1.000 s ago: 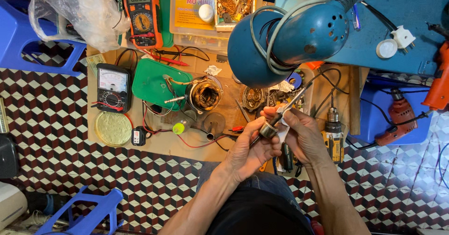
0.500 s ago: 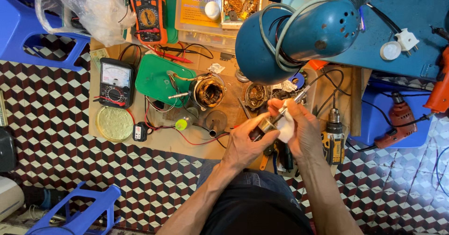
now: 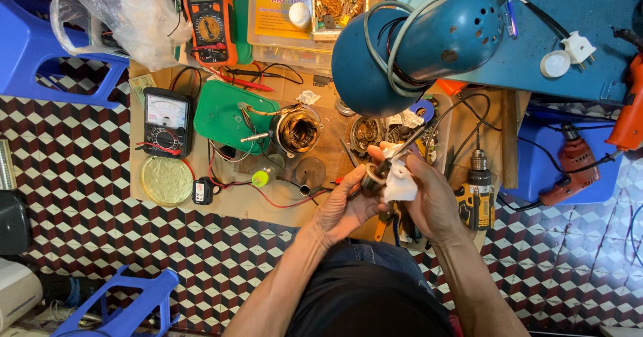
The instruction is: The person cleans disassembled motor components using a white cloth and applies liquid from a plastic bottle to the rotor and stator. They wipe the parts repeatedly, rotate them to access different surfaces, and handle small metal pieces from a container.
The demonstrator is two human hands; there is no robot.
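Between both hands [image 3: 392, 199], metal shaft [image 3: 392, 163], white rag [image 3: 400, 184]

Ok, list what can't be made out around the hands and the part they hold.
Head view only:
- The motor part held by the left hand and right hand: fingers and a white cloth cover most of it, so its shape is unclear.
- Each hand's grip: the contact points are hidden.
- Bench behind the blue lamp: blocked by its shade.
- Orange drill: cut off by the right edge.
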